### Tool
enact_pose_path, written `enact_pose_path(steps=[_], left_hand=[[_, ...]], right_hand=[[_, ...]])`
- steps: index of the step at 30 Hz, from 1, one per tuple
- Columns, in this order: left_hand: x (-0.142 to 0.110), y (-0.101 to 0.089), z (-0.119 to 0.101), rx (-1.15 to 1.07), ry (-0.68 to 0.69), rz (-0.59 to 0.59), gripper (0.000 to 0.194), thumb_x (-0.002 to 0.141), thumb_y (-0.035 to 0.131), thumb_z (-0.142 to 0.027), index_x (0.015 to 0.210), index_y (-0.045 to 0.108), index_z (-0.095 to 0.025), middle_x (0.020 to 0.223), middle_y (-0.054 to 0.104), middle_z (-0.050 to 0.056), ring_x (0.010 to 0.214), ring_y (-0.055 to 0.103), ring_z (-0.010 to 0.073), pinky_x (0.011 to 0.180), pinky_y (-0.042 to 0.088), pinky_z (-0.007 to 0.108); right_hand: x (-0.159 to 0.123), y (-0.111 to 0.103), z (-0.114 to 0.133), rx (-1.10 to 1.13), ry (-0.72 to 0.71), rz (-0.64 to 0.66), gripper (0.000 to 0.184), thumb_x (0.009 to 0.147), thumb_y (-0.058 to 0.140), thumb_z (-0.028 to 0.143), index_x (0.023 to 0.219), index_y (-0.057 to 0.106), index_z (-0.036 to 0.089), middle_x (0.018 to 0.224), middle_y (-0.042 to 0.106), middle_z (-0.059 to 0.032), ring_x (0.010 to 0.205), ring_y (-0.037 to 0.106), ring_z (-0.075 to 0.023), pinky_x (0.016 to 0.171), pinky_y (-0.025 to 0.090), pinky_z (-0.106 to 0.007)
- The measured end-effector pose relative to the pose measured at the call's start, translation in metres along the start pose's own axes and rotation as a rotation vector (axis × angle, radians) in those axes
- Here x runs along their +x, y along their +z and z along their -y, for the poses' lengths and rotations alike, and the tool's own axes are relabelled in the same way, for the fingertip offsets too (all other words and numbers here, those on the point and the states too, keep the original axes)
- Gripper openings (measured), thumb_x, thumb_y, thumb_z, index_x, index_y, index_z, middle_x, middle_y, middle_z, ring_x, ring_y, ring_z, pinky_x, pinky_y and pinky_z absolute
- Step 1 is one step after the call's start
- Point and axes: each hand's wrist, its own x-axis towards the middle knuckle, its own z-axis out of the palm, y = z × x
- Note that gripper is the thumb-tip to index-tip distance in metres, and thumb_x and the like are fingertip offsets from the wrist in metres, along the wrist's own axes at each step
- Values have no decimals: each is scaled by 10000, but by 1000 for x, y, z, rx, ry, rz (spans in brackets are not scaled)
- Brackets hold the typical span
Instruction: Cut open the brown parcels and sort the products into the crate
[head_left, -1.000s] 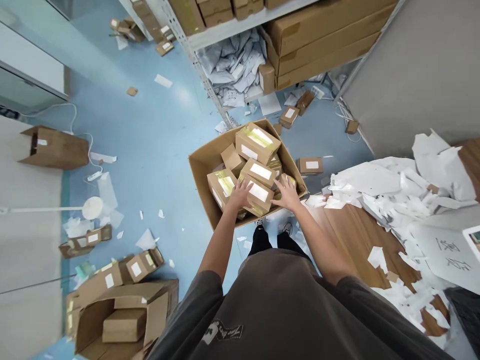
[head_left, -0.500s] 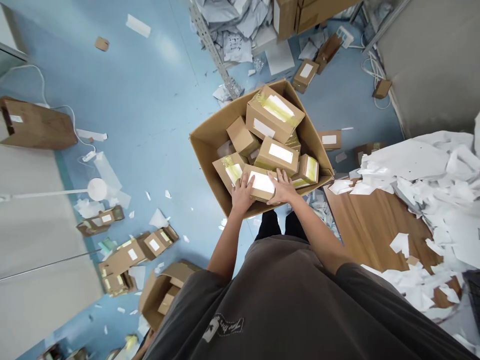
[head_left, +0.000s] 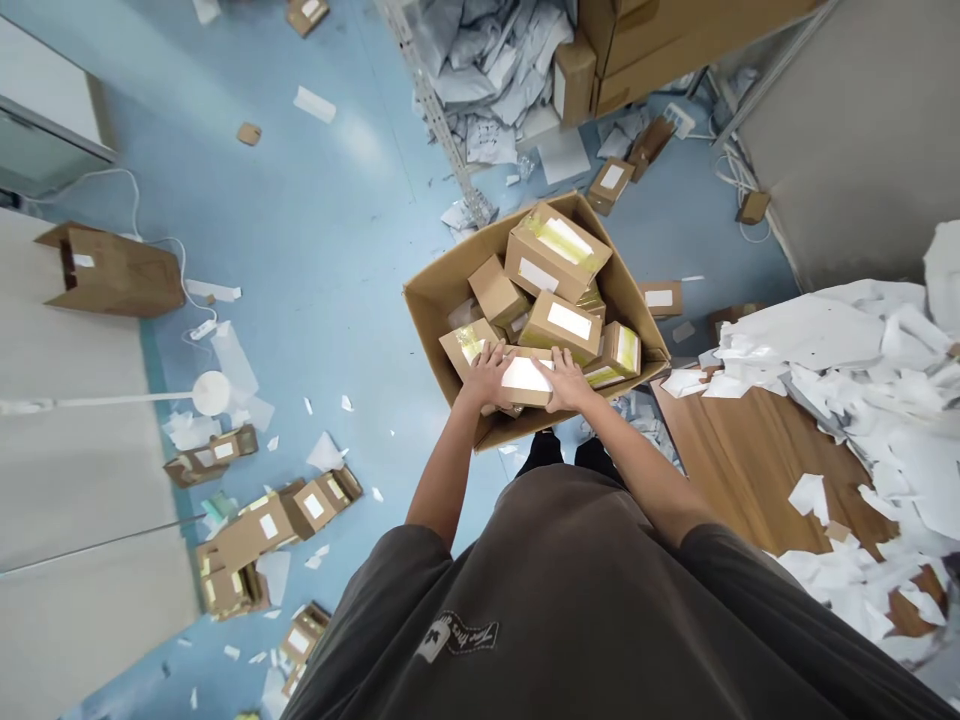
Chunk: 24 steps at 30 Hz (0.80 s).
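A large open cardboard carton (head_left: pixel 442 345) in front of my legs holds several smaller brown boxes. At its near side, a small cardboard box (head_left: pixel 528 378) with a white label sits between my hands. My left hand (head_left: pixel 487 376) grips its left end, and my right hand (head_left: pixel 564 382) clasps the right end with the thumb on the label. Behind it lies another labelled box (head_left: pixel 561 325). A bigger box (head_left: pixel 556 250) with yellow tape rests on top at the far side. One taped box (head_left: pixel 622 350) stands right of my right hand.
A wooden table (head_left: pixel 739 450) covered with torn white paper (head_left: pixel 825 330) is at the right. Flattened boxes (head_left: pixel 259 525) and paper scraps lie on the blue floor at the left. Grey mailing bags (head_left: pixel 495 80) are piled on a rack beyond the carton. A fan-like white stand (head_left: pixel 211 393) juts from the left.
The view has shifted, so the surroundings sit further right and lower at the left. Both hands stay on the small box, which seems slightly turned. The open carton at lower left has left view.
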Motion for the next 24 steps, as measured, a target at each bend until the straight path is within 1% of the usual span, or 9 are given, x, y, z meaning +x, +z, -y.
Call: enact_pose_path(steps=[4,7,10,13,16,19,21,24], left_hand=[[-12,-14,-8,1,19,-35,1438,565,1041,-458,1757,265,-243,1818,199,204,1676,101,521,1316,291,624],[-22,-30,-23,-3,44,-116,1367,600,1026,-444,1744,305,-242,1813,198,212,1665,121,544,1291,326,650],[-27,-52,-48,24,105,-220,1298,634,1014,-442,1729,343,-256,1809,201,206,1662,112,557,1277,335,673],[-23,-71,-86,82,191,-287,1274,635,1017,-435,1717,365,-280,1806,210,194,1661,112,556,1274,336,678],[-8,-82,-137,142,290,-315,1288,606,1031,-377,1712,377,-281,1800,224,195,1654,138,559,1276,335,677],[13,-81,-207,193,438,-316,1311,575,1038,-330,1709,383,-280,1796,230,198,1657,129,552,1292,307,676],[29,-73,-263,209,562,-300,1294,578,1034,-331,1703,396,-288,1800,223,191,1661,108,548,1300,287,680],[49,-49,-359,236,750,-224,1279,578,1030,-322,1698,414,-275,1796,222,201,1654,106,565,1296,289,679]], right_hand=[[-9,-11,5,0,-10,-27,1427,565,1043,335,1763,267,353,1845,-53,-180,1642,38,-583,1229,264,-756],[-27,-29,5,-16,-36,-109,1437,566,1035,328,1770,251,339,1843,-71,-177,1638,22,-587,1233,255,-747],[-55,-54,1,-40,-55,-231,1430,582,1020,324,1776,234,322,1840,-46,-188,1631,44,-593,1229,281,-728],[-94,-76,-12,-61,-34,-353,1404,600,1015,336,1774,245,323,1835,4,-197,1626,70,-591,1221,294,-725],[-144,-86,-36,-71,30,-463,1386,600,1020,316,1766,272,336,1833,30,-193,1625,83,-586,1210,308,-723],[-210,-81,-72,-55,138,-570,1401,565,1031,276,1760,300,322,1832,32,-197,1625,81,-588,1210,330,-702],[-261,-68,-100,-26,239,-637,1395,558,1031,271,1756,316,310,1832,40,-201,1628,75,-591,1217,335,-688],[-344,-35,-142,46,427,-716,1355,590,1013,288,1754,320,324,1837,46,-187,1632,78,-595,1224,325,-696]])
